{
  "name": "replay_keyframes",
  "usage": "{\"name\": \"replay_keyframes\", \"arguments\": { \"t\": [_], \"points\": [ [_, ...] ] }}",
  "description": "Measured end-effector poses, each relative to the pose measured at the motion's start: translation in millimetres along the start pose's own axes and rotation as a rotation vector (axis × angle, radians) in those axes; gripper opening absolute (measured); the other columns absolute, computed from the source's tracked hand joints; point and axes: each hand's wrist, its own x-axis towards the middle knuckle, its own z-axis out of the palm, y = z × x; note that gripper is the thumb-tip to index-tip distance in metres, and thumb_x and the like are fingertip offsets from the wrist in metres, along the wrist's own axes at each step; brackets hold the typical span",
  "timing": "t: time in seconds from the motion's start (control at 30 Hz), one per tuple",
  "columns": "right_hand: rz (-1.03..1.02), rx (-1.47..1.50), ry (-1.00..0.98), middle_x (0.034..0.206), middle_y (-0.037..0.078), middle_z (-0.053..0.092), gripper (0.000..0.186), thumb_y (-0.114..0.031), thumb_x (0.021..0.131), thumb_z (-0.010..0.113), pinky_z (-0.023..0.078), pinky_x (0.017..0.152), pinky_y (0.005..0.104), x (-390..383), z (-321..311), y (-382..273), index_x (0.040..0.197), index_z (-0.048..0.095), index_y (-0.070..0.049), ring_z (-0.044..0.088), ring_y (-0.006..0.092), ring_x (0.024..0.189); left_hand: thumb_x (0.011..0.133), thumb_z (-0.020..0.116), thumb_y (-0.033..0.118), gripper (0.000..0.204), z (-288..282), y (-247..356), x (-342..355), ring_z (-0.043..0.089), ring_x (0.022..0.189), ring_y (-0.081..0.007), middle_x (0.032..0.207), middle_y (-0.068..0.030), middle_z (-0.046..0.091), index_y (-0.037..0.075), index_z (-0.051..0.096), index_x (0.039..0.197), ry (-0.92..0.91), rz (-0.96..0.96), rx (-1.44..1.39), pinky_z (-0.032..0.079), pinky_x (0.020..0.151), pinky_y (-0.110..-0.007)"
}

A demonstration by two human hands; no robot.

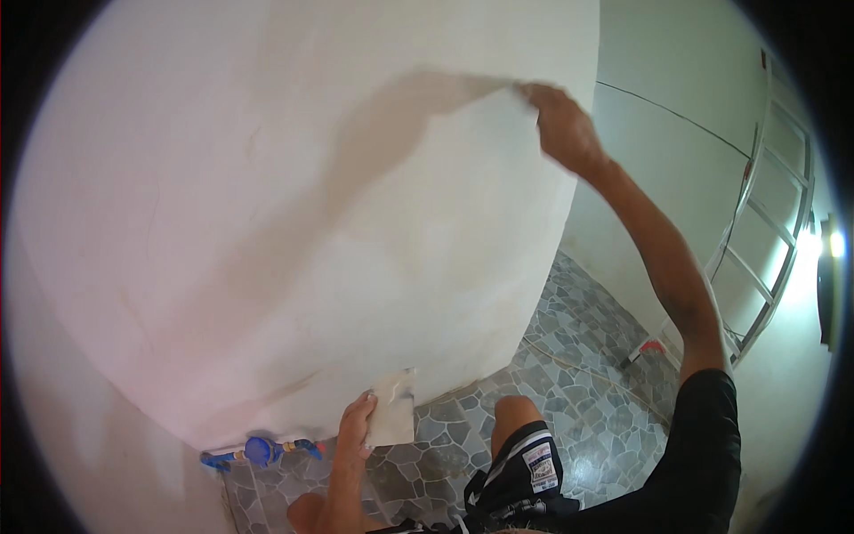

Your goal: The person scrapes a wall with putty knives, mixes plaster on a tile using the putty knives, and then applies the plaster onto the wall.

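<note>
My left hand (357,422) is low in front of the wall, closed on the edge of a flat, cream-coloured rectangular plate (391,416). Wet-looking pale paste and a few dark marks show on its upper part. High on the right, my right hand (567,133) reaches to the white wall (294,142) near its right edge. Its fingers are closed and slightly blurred. Whatever they hold against the surface is too thin and smeared to make out. The arm casts a long shadow leftward across the wall, which has faint patches and scratches.
Blue pipe fittings with a round blue water meter (259,450) sit at the wall's foot, lower left. A metal ladder (772,218) leans at the right, near a bright lamp (834,245). Grey stone-patterned tiles (569,392) cover the floor. A thin cable (676,114) runs along the far wall.
</note>
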Motion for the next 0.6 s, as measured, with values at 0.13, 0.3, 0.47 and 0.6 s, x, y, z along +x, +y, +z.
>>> {"name": "replay_keyframes", "arguments": {
  "t": [0.13,0.3,0.47,0.6],
  "points": [
    [0.687,-0.002,-0.004,0.109,0.025,0.064,0.042,-0.007,0.078,0.051,0.05,0.087,0.0434,44,-18,55,0.116,0.057,0.009,0.062,0.0398,0.103,0.097,0.047,0.017,0.038,9,5,-2,0.065,0.094,-0.0192,0.109,-0.0141,0.065,-0.006,0.052,0.128,-0.041,-0.017,-0.004,0.053,0.081,-0.031],
    [0.821,0.213,-0.084,0.099,0.026,0.066,0.043,-0.016,0.072,0.053,0.051,0.083,0.0436,46,13,86,0.106,0.062,0.009,0.065,0.0393,0.096,0.097,0.046,0.017,0.039,25,6,-4,0.066,0.092,-0.0203,0.108,-0.0141,0.065,-0.006,0.051,0.128,-0.049,-0.025,-0.031,0.055,0.079,-0.032],
    [0.679,0.065,-0.078,0.109,0.022,0.062,0.034,-0.015,0.079,0.052,0.053,0.085,0.0461,61,41,12,0.108,0.063,0.0,0.063,0.0386,0.101,0.097,0.047,0.017,0.04,24,0,0,0.066,0.091,-0.0208,0.107,-0.0144,0.065,-0.007,0.05,0.128,-0.041,-0.017,0.013,0.055,0.078,-0.032],
    [0.134,-0.032,-0.076,0.111,0.019,0.055,0.041,-0.002,0.08,0.05,0.052,0.081,0.046,17,52,-77,0.121,0.052,0.003,0.055,0.0357,0.1,0.097,0.047,0.017,0.04,18,-5,4,0.066,0.089,-0.0205,0.106,-0.0149,0.065,-0.007,0.05,0.128,-0.045,-0.026,0.023,0.055,0.077,-0.032]
  ]
}}
